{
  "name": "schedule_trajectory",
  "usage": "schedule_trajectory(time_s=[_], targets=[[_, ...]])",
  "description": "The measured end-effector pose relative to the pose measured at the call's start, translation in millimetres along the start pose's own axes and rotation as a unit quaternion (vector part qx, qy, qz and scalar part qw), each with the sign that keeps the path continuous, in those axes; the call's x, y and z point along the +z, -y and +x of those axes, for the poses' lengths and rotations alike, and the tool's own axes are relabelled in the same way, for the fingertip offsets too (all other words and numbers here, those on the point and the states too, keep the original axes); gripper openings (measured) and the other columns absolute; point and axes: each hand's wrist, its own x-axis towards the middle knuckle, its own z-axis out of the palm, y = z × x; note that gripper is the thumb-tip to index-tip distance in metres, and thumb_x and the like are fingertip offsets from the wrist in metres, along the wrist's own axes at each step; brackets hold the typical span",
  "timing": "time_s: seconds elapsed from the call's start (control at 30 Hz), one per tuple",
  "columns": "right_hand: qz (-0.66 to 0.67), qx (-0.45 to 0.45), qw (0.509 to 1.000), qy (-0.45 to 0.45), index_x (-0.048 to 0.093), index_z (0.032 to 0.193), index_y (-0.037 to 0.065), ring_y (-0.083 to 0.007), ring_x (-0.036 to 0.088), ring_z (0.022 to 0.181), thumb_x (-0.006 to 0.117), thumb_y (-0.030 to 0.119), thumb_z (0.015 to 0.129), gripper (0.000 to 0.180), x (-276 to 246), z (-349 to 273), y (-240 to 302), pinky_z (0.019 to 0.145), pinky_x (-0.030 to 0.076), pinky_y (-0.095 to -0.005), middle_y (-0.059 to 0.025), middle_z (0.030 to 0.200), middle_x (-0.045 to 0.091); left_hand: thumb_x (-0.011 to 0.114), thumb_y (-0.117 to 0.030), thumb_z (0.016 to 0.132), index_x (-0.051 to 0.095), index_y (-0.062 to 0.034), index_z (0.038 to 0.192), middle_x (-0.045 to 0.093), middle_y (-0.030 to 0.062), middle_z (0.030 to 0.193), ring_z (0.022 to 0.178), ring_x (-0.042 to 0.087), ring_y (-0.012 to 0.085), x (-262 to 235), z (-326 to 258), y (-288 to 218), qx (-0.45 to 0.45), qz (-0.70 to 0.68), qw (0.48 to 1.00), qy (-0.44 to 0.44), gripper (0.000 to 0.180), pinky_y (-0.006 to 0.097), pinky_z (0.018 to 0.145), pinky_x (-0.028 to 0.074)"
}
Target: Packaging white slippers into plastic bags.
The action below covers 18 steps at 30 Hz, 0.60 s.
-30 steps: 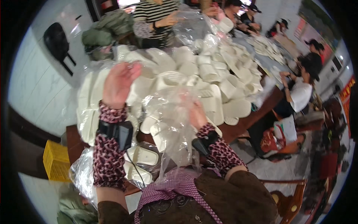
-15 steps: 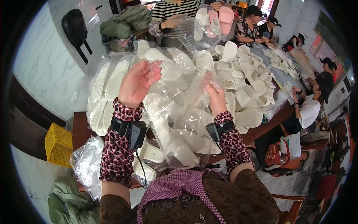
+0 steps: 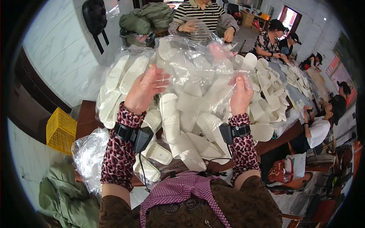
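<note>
A large clear plastic bag [image 3: 207, 72] stretches between my two hands above the table. My right hand [image 3: 241, 98] pinches its edge, thumb up. My left hand [image 3: 144, 91] has its fingers stretched out flat against the bag's other side or just beside it. Under the bag, cream slippers [image 3: 170, 117] lie in a loose heap close in front of me. Bagged slippers [image 3: 135, 72] with textured soles stand left of my left hand. Right of my right hand is a pile of loose cream slippers [image 3: 268, 89].
Crumpled clear plastic [image 3: 91, 152] hangs at the table's near left edge, and a yellow crate [image 3: 61, 129] is beyond it. Across the table a person in a striped top [image 3: 197, 19] handles pink slippers [image 3: 220, 51]. Several people sit along the right.
The bag has been lifted and spread out, uncovering the slippers beneath. My right hand has moved right, away from my left. The pink slippers across the table have been lowered.
</note>
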Motion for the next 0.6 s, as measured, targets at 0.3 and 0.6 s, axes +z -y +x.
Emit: schedule_trajectory(time_s=[0.3, 0.6], targets=[[-0.017, -0.016, 0.999, 0.039, 0.060, 0.098, -0.004, -0.0125, 0.056, 0.075, 0.054, 0.003, 0.086, 0.015, 6.6, -3.5, 26.3, 0.069, 0.044, -0.0252, -0.0061, 0.082, 0.060, 0.052, -0.010, 0.092, 0.058, -0.0041, 0.103, 0.061, 0.0035, 0.097, 0.088, 0.056, 0.0108, -6.4, 20.6, -0.3, 0.161, 0.059, 0.984, 0.049, 0.014, 0.026, 0.081, 0.043], [0.072, -0.030, 0.975, 0.206, 0.030, 0.134, 0.005, -0.0247, 0.061, 0.088, 0.051, 0.000, 0.083, 0.055, 0.0, -25.2, 105.0, 0.073, 0.052, -0.0371, -0.0097, 0.097, 0.057, 0.054, -0.011, 0.090, 0.054, -0.0051, 0.109, 0.046, 0.0099, 0.130, 0.108, 0.048, 0.0122, 1.4, 23.1, -12.6, 0.261, 0.008, 0.963, 0.069, 0.019, 0.027, 0.094, 0.035]])
